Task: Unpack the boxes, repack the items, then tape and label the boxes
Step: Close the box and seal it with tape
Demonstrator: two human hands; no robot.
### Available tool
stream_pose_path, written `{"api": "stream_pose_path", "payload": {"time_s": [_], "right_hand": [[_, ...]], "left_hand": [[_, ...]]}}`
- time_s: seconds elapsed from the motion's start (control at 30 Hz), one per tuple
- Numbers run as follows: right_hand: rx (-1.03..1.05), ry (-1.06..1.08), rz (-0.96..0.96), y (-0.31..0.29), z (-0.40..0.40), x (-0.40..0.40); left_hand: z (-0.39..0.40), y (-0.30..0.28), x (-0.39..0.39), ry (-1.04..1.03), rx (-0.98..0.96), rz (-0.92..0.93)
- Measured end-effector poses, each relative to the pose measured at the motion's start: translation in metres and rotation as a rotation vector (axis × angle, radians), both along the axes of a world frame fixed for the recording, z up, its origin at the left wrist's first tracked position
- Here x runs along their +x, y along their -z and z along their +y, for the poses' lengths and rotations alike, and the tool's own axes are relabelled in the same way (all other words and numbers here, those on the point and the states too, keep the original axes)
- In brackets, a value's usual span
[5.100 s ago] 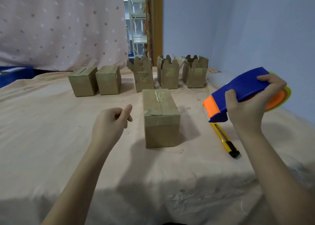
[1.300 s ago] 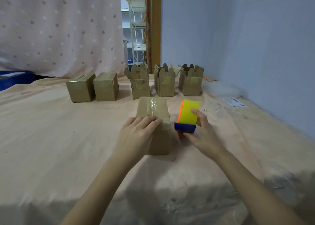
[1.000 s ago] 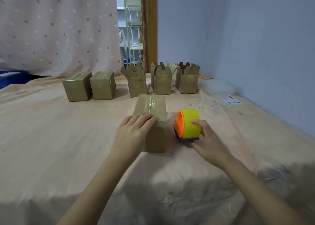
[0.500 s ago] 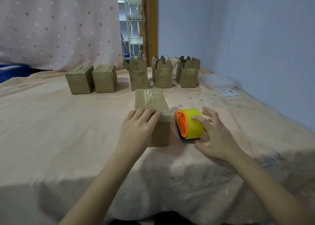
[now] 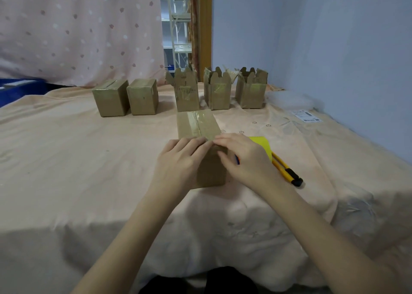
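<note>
Both hands flat, gripping nothing: left hand (image 5: 178, 160) & right hand (image 5: 245, 157) press fingertips on the taped box (image 5: 198, 126), mid-table, at its near top edge. Tape dispenser (image 5: 262, 145) lies just right w/ knife (image 5: 287, 170). Risk: uneven pressing could wrinkle the tape or shove the box.

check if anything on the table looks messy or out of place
Mostly tidy. The three open boxes at the back have ragged flaps with torn tape hanging off, and a shipping label lies loose near the wall.
</note>
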State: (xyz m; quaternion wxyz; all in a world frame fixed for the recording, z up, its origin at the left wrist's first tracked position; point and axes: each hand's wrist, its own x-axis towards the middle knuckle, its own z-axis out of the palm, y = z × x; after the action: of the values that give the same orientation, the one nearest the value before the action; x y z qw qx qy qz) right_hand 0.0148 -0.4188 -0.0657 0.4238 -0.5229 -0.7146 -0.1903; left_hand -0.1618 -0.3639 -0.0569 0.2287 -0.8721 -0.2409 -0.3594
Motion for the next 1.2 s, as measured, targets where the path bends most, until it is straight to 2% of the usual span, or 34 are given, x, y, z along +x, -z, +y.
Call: {"api": "stream_pose_path", "payload": {"time_s": [0.17, 0.27, 0.5, 0.7, 0.87, 1.0, 1.13, 1.2], "right_hand": [[0.09, -0.027, 0.011, 0.001, 0.01, -0.019], [0.083, -0.008, 0.068, 0.0, 0.008, -0.032], [0.045, 0.0, 0.058, 0.01, -0.005, -0.033], [0.022, -0.071, 0.132, 0.017, -0.01, -0.02], [-0.133, 0.042, 0.371, 0.027, -0.014, -0.022], [-0.118, 0.07, 0.342, 0.046, -0.019, -0.029], [-0.117, 0.088, 0.487, 0.058, -0.02, -0.038], [-0.078, 0.155, 0.443, 0.061, -0.019, -0.042]], "left_hand": [[0.003, -0.005, -0.02, -0.038, 0.016, -0.012], [0.001, -0.003, -0.027, -0.066, 0.021, -0.03], [-0.006, 0.007, -0.028, -0.006, 0.007, -0.074], [0.0, 0.016, -0.025, -0.001, -0.139, -0.137], [0.005, 0.022, -0.031, 0.075, -0.234, -0.104], [0.006, 0.019, -0.034, 0.063, -0.237, -0.078], [0.006, 0.018, -0.03, 0.055, -0.221, -0.107], [0.005, 0.019, -0.028, 0.047, -0.228, -0.118]]}}
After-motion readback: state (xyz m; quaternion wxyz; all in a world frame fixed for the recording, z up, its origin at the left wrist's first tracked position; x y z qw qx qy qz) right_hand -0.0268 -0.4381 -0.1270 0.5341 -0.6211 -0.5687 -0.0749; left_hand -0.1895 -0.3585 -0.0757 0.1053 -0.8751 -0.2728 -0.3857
